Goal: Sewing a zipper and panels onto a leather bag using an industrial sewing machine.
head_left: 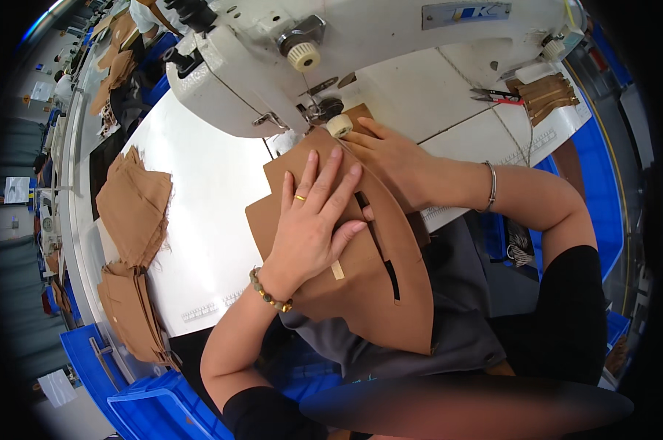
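A brown fabric panel [408, 293] with a curved edge and a dark slit lies across the table edge and over my lap. Its far end is at the needle area of a white sewing machine [221, 95], beside a cream round knob [339, 125]. My left hand [313, 220] lies flat on the panel, fingers spread. My right hand [394, 161] is at the panel's curved right edge, fingers reaching close to the knob. Fabric partly covers its palm, and a fingertip shows at the slit, so it grips the fabric there. A small pale strip [337, 270] sits on the panel.
Brown fabric pieces [133, 205] and another stack [132, 312] lie at the table's left. Red-and-black thread snips [499, 96] rest at the far right beside brown zippered pieces [548, 95]. Blue bins [163, 403] stand below the table. Other workstations line the left.
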`<control>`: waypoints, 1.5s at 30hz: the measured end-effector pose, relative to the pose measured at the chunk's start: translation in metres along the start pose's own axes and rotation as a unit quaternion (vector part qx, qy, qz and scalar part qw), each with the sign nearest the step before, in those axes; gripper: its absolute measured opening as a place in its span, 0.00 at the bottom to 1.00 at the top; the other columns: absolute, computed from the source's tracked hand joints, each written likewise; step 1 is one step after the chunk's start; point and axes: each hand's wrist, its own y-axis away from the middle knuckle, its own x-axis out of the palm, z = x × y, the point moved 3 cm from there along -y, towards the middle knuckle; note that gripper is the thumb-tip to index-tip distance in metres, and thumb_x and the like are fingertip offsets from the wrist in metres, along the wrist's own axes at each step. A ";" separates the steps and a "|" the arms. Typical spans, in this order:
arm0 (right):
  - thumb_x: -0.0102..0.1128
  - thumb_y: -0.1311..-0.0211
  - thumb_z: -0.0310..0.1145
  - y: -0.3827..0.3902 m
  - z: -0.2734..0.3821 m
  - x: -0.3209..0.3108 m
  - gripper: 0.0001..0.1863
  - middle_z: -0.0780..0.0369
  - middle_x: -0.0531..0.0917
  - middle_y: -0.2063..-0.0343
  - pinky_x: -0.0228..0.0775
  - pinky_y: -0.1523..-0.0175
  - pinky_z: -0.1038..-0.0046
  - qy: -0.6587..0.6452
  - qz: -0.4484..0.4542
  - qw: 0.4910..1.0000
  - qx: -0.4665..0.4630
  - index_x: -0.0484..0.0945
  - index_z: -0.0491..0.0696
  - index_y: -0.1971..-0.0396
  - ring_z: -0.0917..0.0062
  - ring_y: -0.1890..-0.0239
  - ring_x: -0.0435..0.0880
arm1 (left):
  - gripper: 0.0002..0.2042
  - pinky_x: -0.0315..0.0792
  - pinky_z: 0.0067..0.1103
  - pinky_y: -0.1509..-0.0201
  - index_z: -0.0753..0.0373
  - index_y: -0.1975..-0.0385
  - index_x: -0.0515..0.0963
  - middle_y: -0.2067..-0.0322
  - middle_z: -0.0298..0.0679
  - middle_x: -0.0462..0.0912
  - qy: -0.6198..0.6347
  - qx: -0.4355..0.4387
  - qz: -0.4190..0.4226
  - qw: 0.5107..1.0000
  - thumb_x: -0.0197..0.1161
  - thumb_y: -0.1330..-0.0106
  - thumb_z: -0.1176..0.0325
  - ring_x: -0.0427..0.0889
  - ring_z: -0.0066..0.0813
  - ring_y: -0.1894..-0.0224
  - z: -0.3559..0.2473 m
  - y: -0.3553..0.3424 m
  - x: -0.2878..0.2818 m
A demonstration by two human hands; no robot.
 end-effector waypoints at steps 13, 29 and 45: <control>0.61 0.39 0.57 0.001 -0.003 0.008 0.30 0.54 0.79 0.43 0.52 0.24 0.49 0.022 -0.044 0.999 -0.006 0.80 0.47 0.49 0.60 0.34 0.72 | 0.39 0.55 0.56 0.27 0.52 0.23 0.58 0.24 0.42 0.62 -0.096 -0.029 -0.011 0.995 0.55 0.29 0.40 0.62 0.58 0.25 -0.007 -0.012 0.004; 0.59 0.35 0.56 0.004 -0.004 0.001 0.39 0.54 0.69 0.31 0.43 0.20 0.50 -0.039 -0.010 0.999 0.014 0.68 0.44 0.32 0.63 0.24 0.59 | 0.28 0.61 0.42 0.27 0.67 0.28 0.64 0.32 0.52 0.72 0.014 -0.041 -0.051 0.998 0.53 0.24 0.61 0.68 0.55 0.29 0.015 -0.007 -0.005; 0.60 0.37 0.54 0.002 -0.002 0.000 0.38 0.53 0.70 0.32 0.43 0.20 0.50 -0.051 -0.015 0.998 0.018 0.71 0.44 0.34 0.62 0.25 0.61 | 0.26 0.58 0.38 0.25 0.65 0.30 0.67 0.33 0.49 0.72 -0.032 -0.061 -0.052 0.996 0.53 0.25 0.62 0.67 0.51 0.30 0.016 -0.016 -0.004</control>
